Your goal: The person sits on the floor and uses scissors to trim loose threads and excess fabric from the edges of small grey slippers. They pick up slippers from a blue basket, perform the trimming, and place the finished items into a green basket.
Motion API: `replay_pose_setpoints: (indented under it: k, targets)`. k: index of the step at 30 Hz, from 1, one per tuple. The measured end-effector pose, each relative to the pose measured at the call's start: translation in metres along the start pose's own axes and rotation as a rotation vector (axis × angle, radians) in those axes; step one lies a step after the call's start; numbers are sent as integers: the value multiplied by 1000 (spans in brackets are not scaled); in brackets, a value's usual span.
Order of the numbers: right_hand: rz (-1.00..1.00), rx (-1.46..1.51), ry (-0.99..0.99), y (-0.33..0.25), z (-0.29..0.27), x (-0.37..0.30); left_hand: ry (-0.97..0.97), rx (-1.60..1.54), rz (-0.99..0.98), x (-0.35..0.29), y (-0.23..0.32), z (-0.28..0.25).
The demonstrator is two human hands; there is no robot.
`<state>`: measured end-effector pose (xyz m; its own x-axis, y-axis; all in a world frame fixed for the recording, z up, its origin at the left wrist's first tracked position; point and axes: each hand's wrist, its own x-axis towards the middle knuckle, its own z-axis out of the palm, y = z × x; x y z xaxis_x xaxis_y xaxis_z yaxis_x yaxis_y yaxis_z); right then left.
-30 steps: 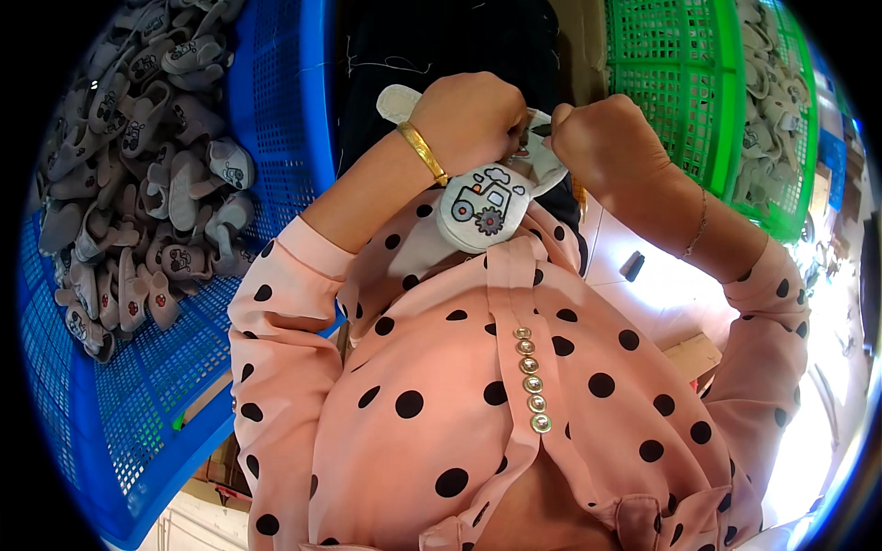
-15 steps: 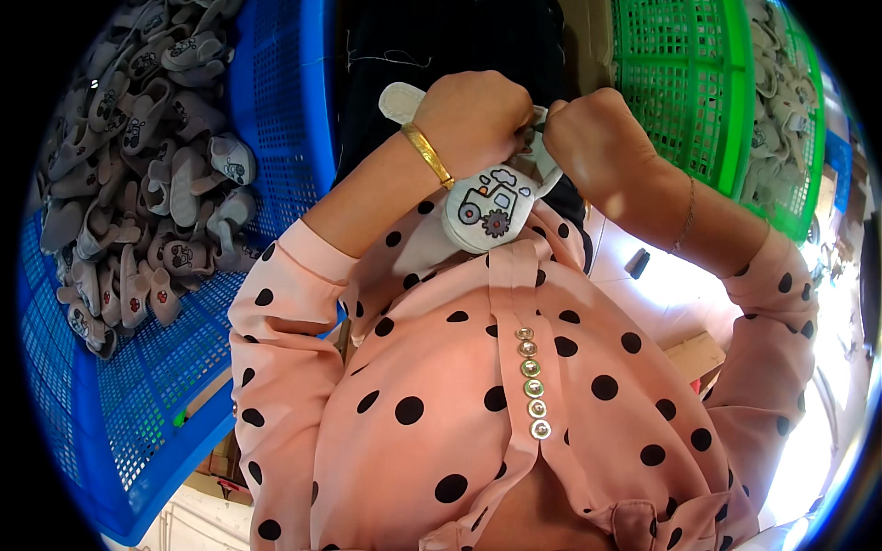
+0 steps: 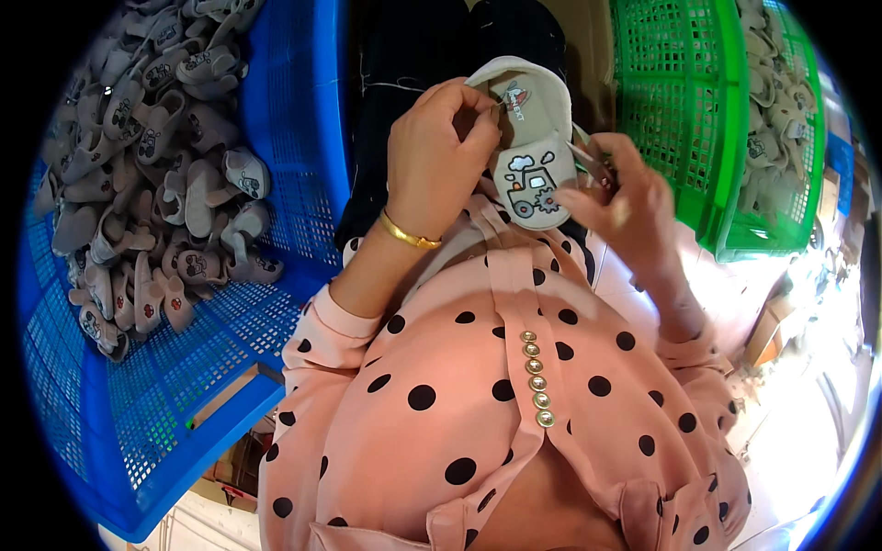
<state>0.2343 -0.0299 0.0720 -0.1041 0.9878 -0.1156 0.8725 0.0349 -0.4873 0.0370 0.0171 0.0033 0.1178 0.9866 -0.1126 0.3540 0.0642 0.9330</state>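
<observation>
Pink blouse (image 3: 395, 441) with black dots, worn by the person. Blue basket (image 3: 299, 119), at the person's left, holding a heap of pale shoes (image 3: 152, 184). Green basket (image 3: 721, 138), at the right, with more pale shoes inside. Dark trousers (image 3: 404, 37), beyond the blouse. Left hand (image 3: 446, 151), thumb and forefinger pinched together on the side edge of the shoe. Right hand (image 3: 634, 197), slightly blurred, fingers bent around a tool, thumb near the toe. Shoe (image 3: 533, 151), between the hands above the lap, toe toward the blouse, tractor drawing facing up. Tool (image 3: 593, 163), slim and pointed, just beside the shoe; exact kind unclear. Gold bangle (image 3: 411, 236), around the left wrist.
</observation>
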Motion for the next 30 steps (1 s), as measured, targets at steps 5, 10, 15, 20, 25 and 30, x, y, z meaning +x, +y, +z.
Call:
replay_pose_setpoints:
  k: [5,10,15,20,25,30]
  targets:
    - [178,93,235,12,40,2,128,-89,22,-12,2,5]
    - [12,361,225,22,35,11,159,-171,-67,-27,-1,15]
    - [-6,291,250,16,39,9,245,-81,97,-26,-1,21]
    - [131,317,280,25,44,17,195,-176,21,-31,1,15]
    - [155,458,255,40,31,31,365,-184,262,4,24,-35]
    - [-23,400,34,37,18,39,59,385,664,34,41,-39]
